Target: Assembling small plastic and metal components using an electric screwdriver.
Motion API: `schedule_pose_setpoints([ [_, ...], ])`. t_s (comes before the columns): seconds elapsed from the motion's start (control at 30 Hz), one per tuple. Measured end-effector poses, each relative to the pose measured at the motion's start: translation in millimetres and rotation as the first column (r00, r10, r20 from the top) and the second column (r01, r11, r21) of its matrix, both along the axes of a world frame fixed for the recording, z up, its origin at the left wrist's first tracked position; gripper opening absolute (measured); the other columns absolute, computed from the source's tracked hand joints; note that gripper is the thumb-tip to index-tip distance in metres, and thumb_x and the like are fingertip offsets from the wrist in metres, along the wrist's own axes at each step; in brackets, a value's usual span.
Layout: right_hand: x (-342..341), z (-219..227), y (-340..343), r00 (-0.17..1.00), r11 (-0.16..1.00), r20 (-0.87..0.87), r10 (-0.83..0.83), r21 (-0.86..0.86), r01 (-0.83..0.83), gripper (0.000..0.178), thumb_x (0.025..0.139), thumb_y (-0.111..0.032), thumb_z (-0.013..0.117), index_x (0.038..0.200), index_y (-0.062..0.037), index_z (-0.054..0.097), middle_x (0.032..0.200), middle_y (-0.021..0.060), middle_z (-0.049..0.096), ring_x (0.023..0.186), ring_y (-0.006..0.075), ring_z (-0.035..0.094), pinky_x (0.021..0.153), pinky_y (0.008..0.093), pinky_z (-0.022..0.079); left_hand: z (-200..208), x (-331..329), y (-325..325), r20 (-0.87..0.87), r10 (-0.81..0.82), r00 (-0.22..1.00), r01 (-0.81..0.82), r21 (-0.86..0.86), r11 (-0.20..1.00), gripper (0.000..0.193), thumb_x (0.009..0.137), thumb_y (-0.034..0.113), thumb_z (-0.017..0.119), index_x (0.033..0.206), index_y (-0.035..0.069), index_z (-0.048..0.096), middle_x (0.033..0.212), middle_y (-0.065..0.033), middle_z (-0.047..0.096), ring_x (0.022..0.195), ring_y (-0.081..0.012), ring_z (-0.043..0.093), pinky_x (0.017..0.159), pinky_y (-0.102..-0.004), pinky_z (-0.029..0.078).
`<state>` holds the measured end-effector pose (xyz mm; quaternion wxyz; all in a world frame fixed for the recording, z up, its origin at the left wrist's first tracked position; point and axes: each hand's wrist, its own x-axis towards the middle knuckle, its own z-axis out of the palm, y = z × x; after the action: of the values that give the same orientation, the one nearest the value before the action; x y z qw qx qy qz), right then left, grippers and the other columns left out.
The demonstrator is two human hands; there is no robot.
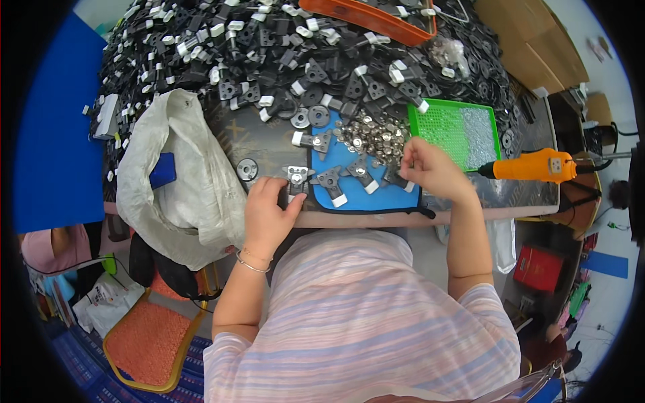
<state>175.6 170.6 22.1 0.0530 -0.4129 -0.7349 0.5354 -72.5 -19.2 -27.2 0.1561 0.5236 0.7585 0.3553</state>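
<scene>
Front edge of the worktop (531, 195).
Left hand (267, 211): grip holds a black bracket (297, 177); right hand (433, 171): grip narrow (contents, cannot tell), beside silver discs (371, 136).

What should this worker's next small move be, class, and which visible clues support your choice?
Perhaps the left hand should slide the black part beside its fingertips to the right, onto the blue mat: that part lies mostly off the mat's left edge, while several similar parts already rest on it.
</scene>
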Motion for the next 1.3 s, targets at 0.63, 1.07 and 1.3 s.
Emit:
schedule_pose_setpoints([
  [0.63,-10.3,8.6,-29.4,0.975,0.887,0.221,-0.027,0.456,-0.079,0.027,0.07,-0.002,0.069,0.088,-0.0064,0.05,0.08,0.0082,0.065,0.079,0.0294,0.064,0.067,0.0383,0.048,0.9,6.3,0.6,-0.069,0.009,0.998,-0.008,0.007,1.0,0.029,0.069,0.014,0.075,0.087,-0.001,0.059,0.083,-0.0145,0.055,0.077,-0.0329,0.054,0.068,-0.0385,0.045],
  [1.07,-7.7,1.5,-14.7,0.989,0.931,0.144,0.02,0.358,-0.071,0.03,0.065,0.002,0.069,0.087,-0.0034,0.05,0.074,0.0092,0.064,0.073,0.0272,0.064,0.064,0.0346,0.049,1.8,5.8,1.6,-0.083,0.007,0.996,-0.008,-0.007,1.0,0.027,0.07,0.013,0.074,0.087,-0.001,0.059,0.085,-0.0148,0.056,0.079,-0.0337,0.054,0.07,-0.0388,0.045],
  [1.3,-8.0,12.2,-5.4,0.978,0.955,0.156,0.14,0.239,-0.175,0.029,0.066,0.002,0.068,0.087,-0.0035,0.05,0.072,0.0076,0.064,0.066,0.0202,0.062,0.059,0.0304,0.047,2.4,5.9,1.6,-0.077,0.011,0.997,-0.012,-0.009,1.0,0.028,0.07,0.014,0.074,0.088,-0.001,0.059,0.085,-0.0145,0.055,0.079,-0.0333,0.054,0.07,-0.0387,0.045],
])
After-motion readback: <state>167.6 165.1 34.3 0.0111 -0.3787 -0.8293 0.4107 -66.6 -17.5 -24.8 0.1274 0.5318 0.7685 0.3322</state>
